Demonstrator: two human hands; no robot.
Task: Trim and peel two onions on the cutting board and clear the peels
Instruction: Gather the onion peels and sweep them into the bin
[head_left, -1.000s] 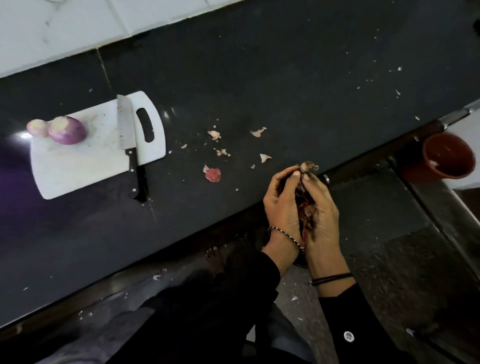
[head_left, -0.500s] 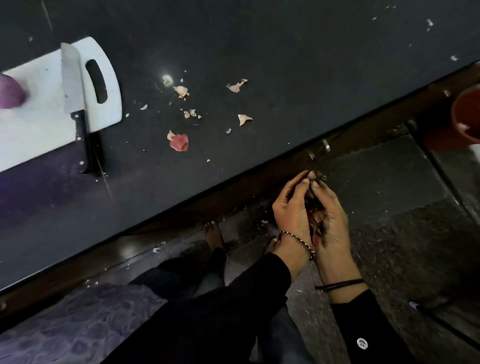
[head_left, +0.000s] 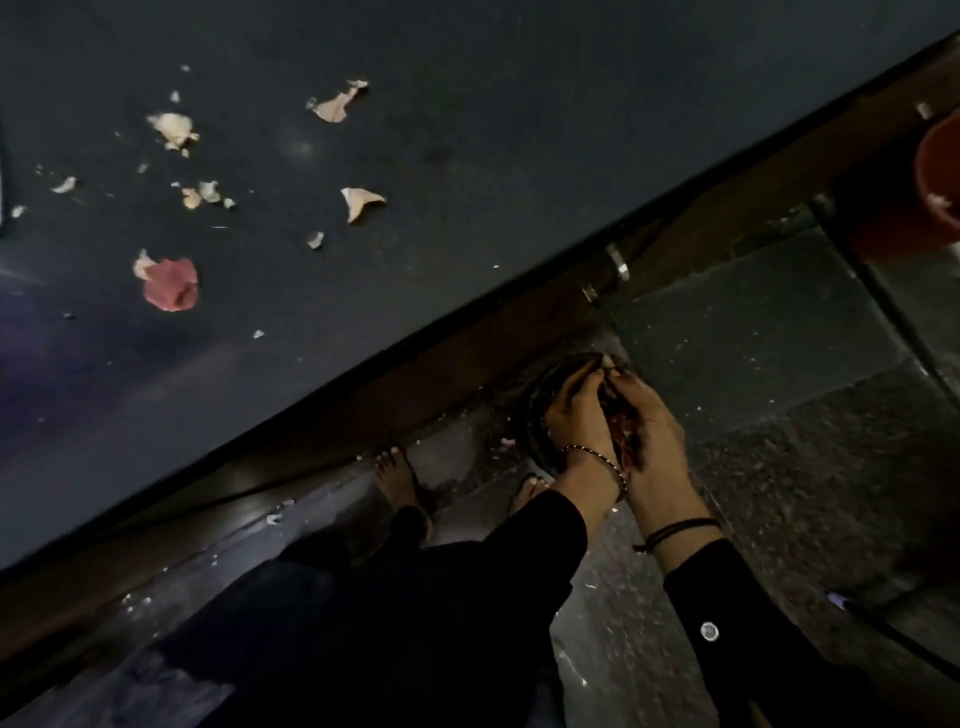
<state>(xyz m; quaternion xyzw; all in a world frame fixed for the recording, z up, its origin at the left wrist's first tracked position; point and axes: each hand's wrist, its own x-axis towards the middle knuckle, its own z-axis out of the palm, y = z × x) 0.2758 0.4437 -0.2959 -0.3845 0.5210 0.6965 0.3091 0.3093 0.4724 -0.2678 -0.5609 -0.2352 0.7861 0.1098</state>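
Held left hand (head_left: 574, 415) and right hand (head_left: 652, 441) cupped palm to palm, fingers curled round a wad of reddish peels (head_left: 621, 439), directly above a dark round bin (head_left: 532, 410) on the floor below the tabletop (head_left: 467, 156) edge; pressed together, probably, to keep the light skins from scattering before release. Had not yet cleared pale scraps (head_left: 359, 200) and a pink piece (head_left: 171, 287) lying on the tabletop. Showed neither onions nor cutting board in view.
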